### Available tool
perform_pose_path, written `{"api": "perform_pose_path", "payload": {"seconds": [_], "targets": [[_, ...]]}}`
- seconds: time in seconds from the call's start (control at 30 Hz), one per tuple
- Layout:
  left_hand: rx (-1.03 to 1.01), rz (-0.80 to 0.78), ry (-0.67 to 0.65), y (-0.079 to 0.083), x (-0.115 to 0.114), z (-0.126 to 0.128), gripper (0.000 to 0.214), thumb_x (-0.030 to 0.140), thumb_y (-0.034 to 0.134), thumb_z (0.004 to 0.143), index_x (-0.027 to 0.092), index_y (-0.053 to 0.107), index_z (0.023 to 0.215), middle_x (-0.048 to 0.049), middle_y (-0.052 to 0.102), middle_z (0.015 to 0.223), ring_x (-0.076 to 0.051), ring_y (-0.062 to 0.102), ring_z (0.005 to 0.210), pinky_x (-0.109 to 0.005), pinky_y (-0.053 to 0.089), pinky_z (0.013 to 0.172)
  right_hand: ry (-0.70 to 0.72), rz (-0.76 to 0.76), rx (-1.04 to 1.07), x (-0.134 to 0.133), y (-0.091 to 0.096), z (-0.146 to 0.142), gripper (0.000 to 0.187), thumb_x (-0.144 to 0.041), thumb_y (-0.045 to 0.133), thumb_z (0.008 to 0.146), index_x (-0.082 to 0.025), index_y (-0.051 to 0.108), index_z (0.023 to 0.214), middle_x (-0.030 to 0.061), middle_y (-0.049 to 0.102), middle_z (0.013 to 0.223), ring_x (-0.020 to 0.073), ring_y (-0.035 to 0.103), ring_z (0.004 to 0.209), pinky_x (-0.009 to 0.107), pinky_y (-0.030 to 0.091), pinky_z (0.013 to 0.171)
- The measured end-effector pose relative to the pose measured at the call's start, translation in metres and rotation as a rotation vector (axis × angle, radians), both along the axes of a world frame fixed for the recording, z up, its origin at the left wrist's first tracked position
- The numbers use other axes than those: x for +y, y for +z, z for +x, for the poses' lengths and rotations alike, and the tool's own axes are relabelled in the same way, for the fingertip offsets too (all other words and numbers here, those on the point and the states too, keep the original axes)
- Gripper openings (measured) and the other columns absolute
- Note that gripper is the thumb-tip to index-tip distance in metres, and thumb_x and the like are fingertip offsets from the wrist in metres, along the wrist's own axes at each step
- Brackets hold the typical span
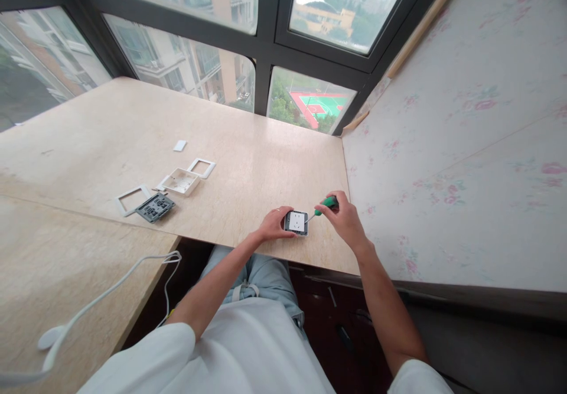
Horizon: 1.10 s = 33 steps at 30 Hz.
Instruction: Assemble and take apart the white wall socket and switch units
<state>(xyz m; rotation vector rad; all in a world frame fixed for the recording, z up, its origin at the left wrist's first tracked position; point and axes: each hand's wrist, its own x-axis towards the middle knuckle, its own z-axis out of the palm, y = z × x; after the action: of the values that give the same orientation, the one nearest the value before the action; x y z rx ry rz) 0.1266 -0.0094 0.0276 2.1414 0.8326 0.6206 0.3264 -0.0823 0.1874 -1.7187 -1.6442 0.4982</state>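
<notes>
A wall socket (pixel 297 222) with a white face and dark frame lies on the counter in front of me. My left hand (pixel 275 224) grips it from the left, thumb along the near edge and fingers at the far edge. In my right hand (pixel 342 214) is a screwdriver (pixel 326 205) with a green handle, my fingers wrapped round it. Its shaft slants down to the left, and the tip is at the socket's right side. Whether the tip sits in a screw is too small to tell.
Left on the counter (pixel 248 187) are a white box (pixel 181 182), two white frames (pixel 133 199) (pixel 202 168), a dark socket back (pixel 155 207) and a small white plate (pixel 179 145). A white cable (pixel 115 285) crosses the near-left counter. A papered wall (pixel 465 146) bounds the right; windows stand behind.
</notes>
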Motion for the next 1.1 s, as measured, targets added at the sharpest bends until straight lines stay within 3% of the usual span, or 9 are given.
{"api": "perform_pose_path", "payload": {"seconds": [0.2, 0.37, 0.53, 0.63, 0.8, 0.97, 1.1], "targets": [[0.011, 0.0, -0.015, -0.002, 0.001, -0.001, 0.088, 0.055, 0.082, 0.062, 0.022, 0.045, 0.135, -0.0125, 0.054, 0.138, -0.032, 0.053, 0.126, -0.045, 0.04, 0.106, -0.068, 0.083, 0.167, -0.007, -0.002, 0.006, 0.037, -0.055, 0.065, 0.083, -0.024, 0.055, 0.101, 0.0061, 0.071, 0.094, 0.0221, 0.071, 0.084, 0.037, 0.058, 0.075], [0.013, -0.067, -0.02, -0.003, 0.002, -0.002, 0.099, 0.056, 0.085, 0.057, 0.023, 0.041, 0.14, -0.0139, 0.048, 0.144, -0.035, 0.046, 0.134, -0.048, 0.035, 0.111, -0.137, 0.158, 0.311, -0.007, -0.011, 0.012, 0.041, -0.054, 0.064, 0.083, -0.024, 0.052, 0.108, 0.0017, 0.065, 0.083, 0.0212, 0.072, 0.075, 0.037, 0.059, 0.071], [-0.034, -0.122, -0.041, -0.005, 0.007, -0.004, 0.105, 0.052, 0.085, 0.058, 0.017, 0.036, 0.144, -0.019, 0.039, 0.151, -0.035, 0.037, 0.14, -0.049, 0.031, 0.115, -0.118, 0.06, 0.352, -0.002, -0.024, 0.016, 0.04, -0.055, 0.064, 0.082, -0.024, 0.052, 0.106, -0.0032, 0.058, 0.075, 0.016, 0.067, 0.061, 0.029, 0.057, 0.056], [-0.046, -0.126, -0.053, -0.005, 0.008, -0.004, 0.095, 0.047, 0.085, 0.059, 0.018, 0.042, 0.139, -0.0166, 0.048, 0.142, -0.034, 0.048, 0.131, -0.048, 0.037, 0.11, -0.088, -0.055, 0.358, 0.0, -0.033, 0.016, 0.04, -0.056, 0.063, 0.082, -0.024, 0.052, 0.103, -0.0044, 0.057, 0.071, 0.0156, 0.065, 0.059, 0.028, 0.056, 0.054], [-0.087, -0.16, -0.02, 0.0, 0.007, -0.004, 0.083, 0.042, 0.086, 0.057, 0.022, 0.051, 0.13, -0.0107, 0.058, 0.128, -0.032, 0.057, 0.117, -0.046, 0.045, 0.101, 0.006, -0.235, 0.231, 0.003, -0.052, 0.014, 0.035, -0.053, 0.06, 0.083, -0.022, 0.056, 0.099, -0.0037, 0.06, 0.07, 0.016, 0.064, 0.061, 0.03, 0.053, 0.059], [-0.134, -0.204, -0.027, 0.004, 0.007, -0.004, 0.079, 0.04, 0.086, 0.055, 0.022, 0.054, 0.125, -0.0101, 0.059, 0.125, -0.03, 0.058, 0.115, -0.045, 0.047, 0.099, 0.056, -0.26, 0.014, 0.006, -0.067, 0.007, 0.027, -0.047, 0.058, 0.083, -0.022, 0.059, 0.093, -0.0017, 0.062, 0.076, 0.0163, 0.06, 0.069, 0.03, 0.048, 0.065], [-0.152, -0.224, -0.038, 0.005, 0.008, -0.006, 0.078, 0.038, 0.088, 0.054, 0.02, 0.056, 0.122, -0.0114, 0.059, 0.123, -0.03, 0.058, 0.112, -0.044, 0.048, 0.098, 0.067, -0.289, -0.034, 0.008, -0.074, 0.004, 0.024, -0.043, 0.059, 0.081, -0.021, 0.06, 0.092, -0.0003, 0.064, 0.081, 0.0171, 0.059, 0.072, 0.031, 0.047, 0.068]]}}
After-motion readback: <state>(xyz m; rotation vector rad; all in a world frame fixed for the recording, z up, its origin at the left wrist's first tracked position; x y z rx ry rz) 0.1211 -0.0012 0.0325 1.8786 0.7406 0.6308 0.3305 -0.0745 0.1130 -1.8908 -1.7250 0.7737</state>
